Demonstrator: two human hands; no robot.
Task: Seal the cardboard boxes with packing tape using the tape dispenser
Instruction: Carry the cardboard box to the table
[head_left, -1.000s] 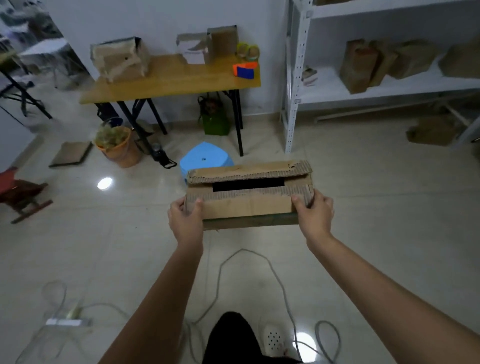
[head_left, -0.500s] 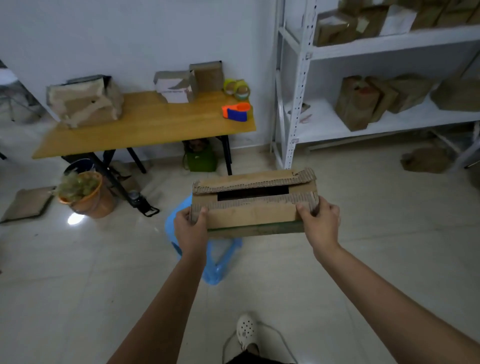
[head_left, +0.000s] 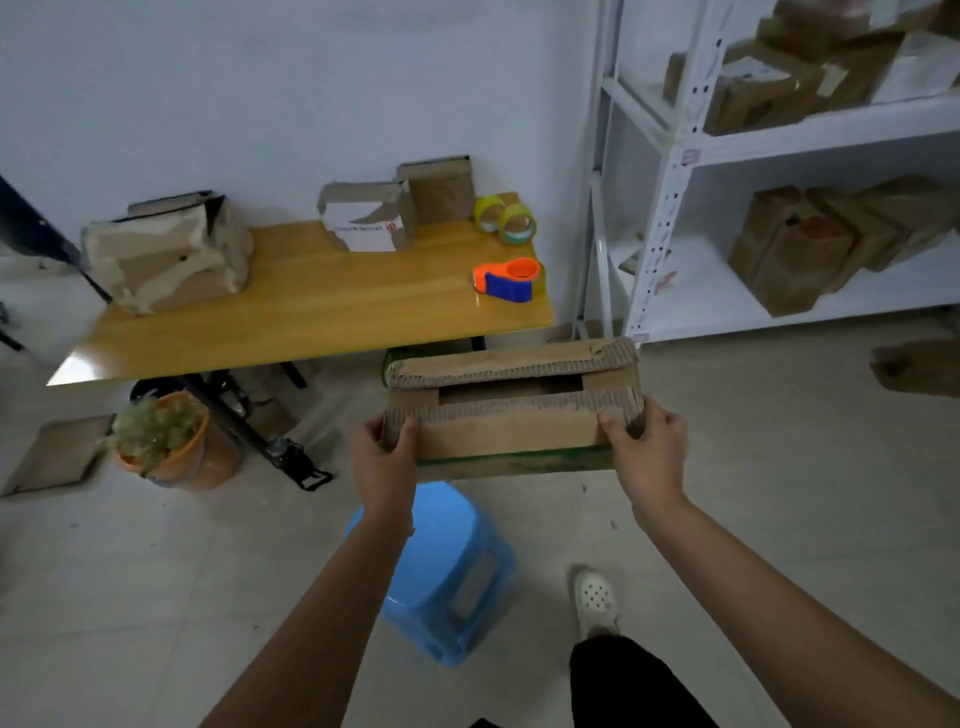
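I carry a worn cardboard box (head_left: 511, 431) in front of me, its top flaps ajar with a dark gap between them. My left hand (head_left: 384, 462) grips its left end and my right hand (head_left: 647, 457) grips its right end, thumbs on the near face. An orange and blue tape dispenser (head_left: 508, 279) lies on the right end of the wooden table (head_left: 311, 306), ahead of the box. Two yellow-green tape rolls (head_left: 506, 219) stand behind it. A crumpled box (head_left: 166, 254) sits at the table's left, and two small boxes (head_left: 400, 208) stand at the back.
A blue plastic stool (head_left: 447, 566) stands on the floor below my arms. An orange bucket (head_left: 171, 447) with scraps sits under the table's left side. A white shelving unit (head_left: 779, 156) with cardboard parcels fills the right. A flat cardboard piece (head_left: 57, 452) lies at the left.
I have walked closer to the table with the box held the same way. The table and shelves loom larger, and the blue stool has passed from ahead to beneath my arms.
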